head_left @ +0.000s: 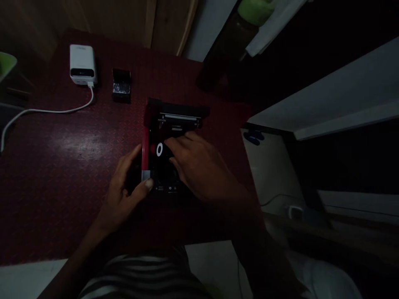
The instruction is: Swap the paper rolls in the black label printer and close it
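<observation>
In front of me on the table stands a red and black device with its lid raised, which looks like a small label printer (145,151). My left hand (126,178) grips its left side, thumb on the front left corner and fingers along the red wall. Over the open compartment, my right hand (195,160) reaches in with fingers bent together. What they hold, if anything, is hidden in the dark. A white ring (159,149) shows inside, just left of the right fingertips. Behind the compartment rises the lid (181,110), with a pale bar along it.
On the dark red table (77,187), a white power bank (82,62) sits at the back left with a white cable (56,111) plugged in. A small black object (121,86) lies beside it. At the back right stands a bottle with a green cap (255,11). The light is dim.
</observation>
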`<state>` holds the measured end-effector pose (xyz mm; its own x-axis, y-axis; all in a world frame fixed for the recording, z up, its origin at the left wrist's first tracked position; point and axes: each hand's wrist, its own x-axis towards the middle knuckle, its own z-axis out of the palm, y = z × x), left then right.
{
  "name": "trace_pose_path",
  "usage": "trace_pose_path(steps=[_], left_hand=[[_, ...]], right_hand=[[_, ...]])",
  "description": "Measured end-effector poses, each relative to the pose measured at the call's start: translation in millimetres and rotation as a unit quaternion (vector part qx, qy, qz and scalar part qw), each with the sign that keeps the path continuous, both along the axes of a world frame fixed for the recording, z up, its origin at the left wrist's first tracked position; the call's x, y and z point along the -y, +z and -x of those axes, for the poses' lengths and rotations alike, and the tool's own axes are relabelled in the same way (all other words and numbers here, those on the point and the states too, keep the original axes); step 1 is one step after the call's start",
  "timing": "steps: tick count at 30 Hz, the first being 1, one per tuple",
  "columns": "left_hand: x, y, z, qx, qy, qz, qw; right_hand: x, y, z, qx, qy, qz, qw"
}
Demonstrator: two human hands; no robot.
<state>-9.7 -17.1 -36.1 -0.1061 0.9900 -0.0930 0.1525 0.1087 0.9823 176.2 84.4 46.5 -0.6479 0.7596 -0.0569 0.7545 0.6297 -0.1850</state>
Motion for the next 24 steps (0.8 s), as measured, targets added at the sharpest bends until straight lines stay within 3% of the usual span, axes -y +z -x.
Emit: trace_pose_path(steps=[5,9,14,19,24], left_hand=[[1,-4.5,2,-0.006,-0.009,-0.027,1.000],[1,-7.7,4,-0.012,-0.018,-0.033,0.999],[1,-12.9,4,-0.003,-0.022,-0.039,0.999],[0,-12.6,2,0.005,-0.018,-0.027,0.999],[1,-10.8,2,0.019,-0.020,-0.027,0.999]], right_hand=[[-11,8.1,24,0.133,-0.048,0.082,0.987],[-21,-0.5,23,0.125,-0.052,0.127,0.983],[-22,-19.0,2,-0.011,-0.045,0.150,0.988],[-5,-20.4,-30,-0.194,0.015,0.083,0.977],[3,-13.8,-39,-0.218,0.075,0.057,0.971]])
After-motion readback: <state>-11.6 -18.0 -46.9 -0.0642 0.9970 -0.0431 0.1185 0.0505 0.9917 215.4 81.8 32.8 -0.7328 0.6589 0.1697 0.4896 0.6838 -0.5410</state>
